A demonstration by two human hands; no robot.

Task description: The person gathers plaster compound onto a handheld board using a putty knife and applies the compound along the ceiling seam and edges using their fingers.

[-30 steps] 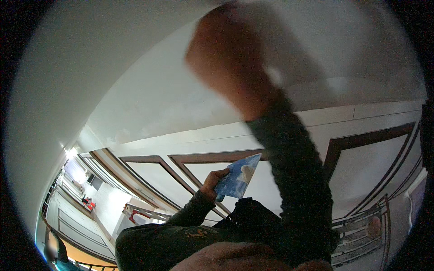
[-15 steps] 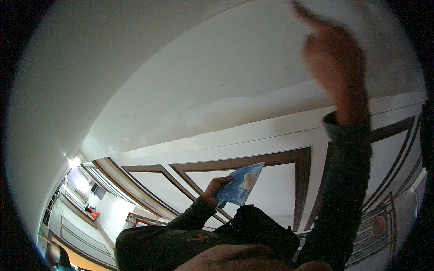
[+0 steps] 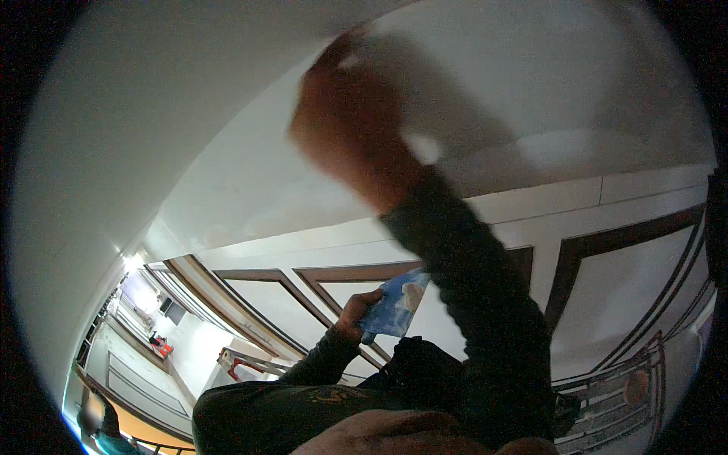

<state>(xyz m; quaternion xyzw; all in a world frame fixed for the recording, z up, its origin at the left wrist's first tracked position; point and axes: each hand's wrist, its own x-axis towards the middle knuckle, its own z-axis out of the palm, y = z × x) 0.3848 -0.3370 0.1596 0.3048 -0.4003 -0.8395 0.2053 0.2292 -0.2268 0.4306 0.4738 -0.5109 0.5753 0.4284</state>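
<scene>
Low in the middle, my left hand (image 3: 355,312) is closed round the grip end of a flat blue putty board (image 3: 393,307). A lump of white putty (image 3: 412,297) lies on the board near its far edge. My right hand (image 3: 349,129) is raised high in front of the pale, smooth plastered surface (image 3: 250,182). Its fingers are curled but blurred by motion; a dark narrow shape runs up from them, and I cannot make out what it is. The hand casts a shadow to its right. Whether it touches the surface does not show.
Brown-framed panels (image 3: 576,273) run along the wall below. A metal railing (image 3: 614,402) stands at lower right. At lower left are a stepladder (image 3: 254,364), a person in teal (image 3: 110,440) with an arm raised, and a red object (image 3: 162,348) on the distant floor.
My right hand has swung from the upper right to the left, over the middle of the surface. The left hand keeps the putty board and has shifted slightly left in view.
</scene>
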